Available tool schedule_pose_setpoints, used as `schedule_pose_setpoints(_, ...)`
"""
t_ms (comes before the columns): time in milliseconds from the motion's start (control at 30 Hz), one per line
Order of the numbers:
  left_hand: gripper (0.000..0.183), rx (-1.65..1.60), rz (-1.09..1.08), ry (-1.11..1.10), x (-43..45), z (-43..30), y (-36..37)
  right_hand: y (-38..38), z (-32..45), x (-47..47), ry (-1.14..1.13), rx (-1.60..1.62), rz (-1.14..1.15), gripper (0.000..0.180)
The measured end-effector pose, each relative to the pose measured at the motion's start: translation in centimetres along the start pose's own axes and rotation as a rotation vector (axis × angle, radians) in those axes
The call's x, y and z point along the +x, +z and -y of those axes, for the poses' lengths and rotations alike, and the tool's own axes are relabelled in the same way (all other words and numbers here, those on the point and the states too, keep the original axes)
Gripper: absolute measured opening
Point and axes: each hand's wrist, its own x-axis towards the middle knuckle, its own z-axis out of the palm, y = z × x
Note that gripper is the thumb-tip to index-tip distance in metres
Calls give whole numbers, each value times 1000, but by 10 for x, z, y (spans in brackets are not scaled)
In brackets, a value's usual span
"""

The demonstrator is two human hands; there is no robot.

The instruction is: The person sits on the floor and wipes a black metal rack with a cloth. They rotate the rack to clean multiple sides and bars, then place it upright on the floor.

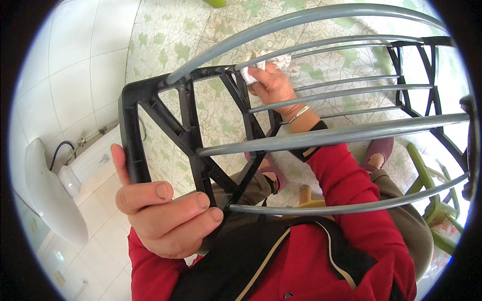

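A rack with black plastic end frames [130, 109] and grey metal tubes [301, 141] spans the view, tilted before my body. My left hand [162, 222] grips the near corner of the left end frame, fingers curled over its edge. Reaching in among the tubes, my right hand [275, 88] holds a crumpled white cloth [278, 60] against a thin tube, close to where it joins the left frame. Part of the cloth is hidden by my fingers and the tube. The other end frame [429, 79] is at the right.
On the left, a white washbasin [56, 203] stands near a tiled wall [71, 67] with a pipe and valve [82, 142]. A green stool [425, 177] is close on my right. My shoes [378, 150] rest on the patterned floor [169, 49]; another green object [215, 3] shows at the top.
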Motion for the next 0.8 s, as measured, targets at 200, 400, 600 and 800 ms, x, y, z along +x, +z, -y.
schedule_pose_setpoints(200,13,56,50,4,2,1,-3,11,2,-6,326,133,43,36)
schedule_pose_setpoints(400,14,37,50,1,2,1,-4,24,2,-12,718,896,-29,32)
schedule_pose_setpoints(600,12,55,103,9,1,1,-8,32,2,1,913,827,-163,18)
schedule_pose_setpoints(800,14,29,47,0,1,1,-5,21,6,-7,847,1429,-110,21)
